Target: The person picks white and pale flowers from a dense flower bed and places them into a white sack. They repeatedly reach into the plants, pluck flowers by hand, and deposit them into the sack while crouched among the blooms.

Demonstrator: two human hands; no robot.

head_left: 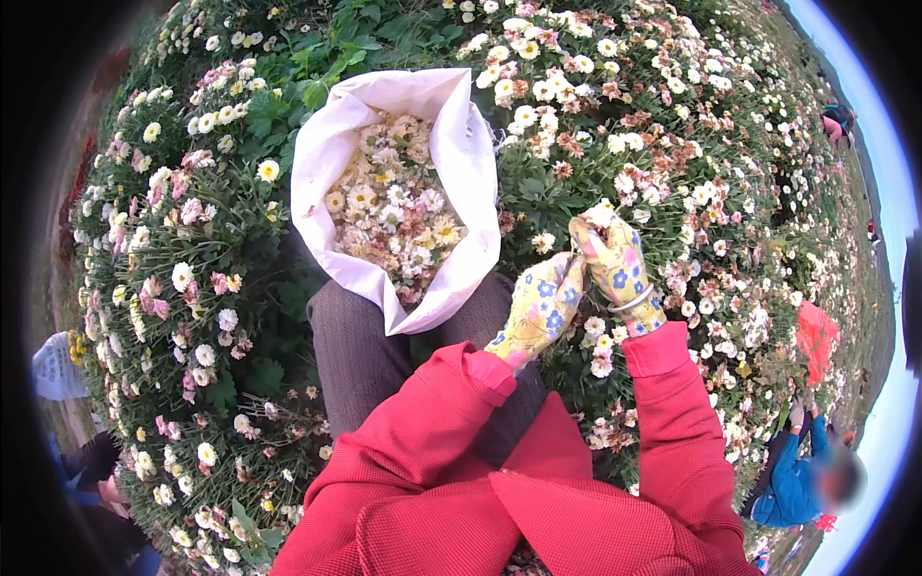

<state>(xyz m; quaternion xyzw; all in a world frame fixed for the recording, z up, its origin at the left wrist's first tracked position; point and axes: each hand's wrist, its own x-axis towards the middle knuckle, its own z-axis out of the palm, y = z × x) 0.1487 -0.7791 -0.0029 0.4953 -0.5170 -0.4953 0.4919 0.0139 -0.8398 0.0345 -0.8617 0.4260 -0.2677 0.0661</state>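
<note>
Both my hands wear yellow gloves with a blue and pink flower print, and they meet right of the bag among the blossoms. My right hand (pixel 617 267) is curled closed around pale flower heads (pixel 600 214), which show at the top of its fingers. Beside it, touching its fingertips, my left hand (pixel 544 301) has its fingers drawn together; whatever they may hold is hidden. A white cloth bag (pixel 468 163) stands with its mouth wide and its rim rolled outward, against my knees. Inside lie many picked flower heads (pixel 394 206), white, cream and brownish pink.
Dense chrysanthemum plants (pixel 552 86) with white, pink and withered brown blooms surround me. Green leafy weeds (pixel 336 48) grow behind the bag. A person in blue (pixel 792 480) bends at the right, near a red bag (pixel 816 341). Another person (pixel 96 480) is partly visible at the left edge.
</note>
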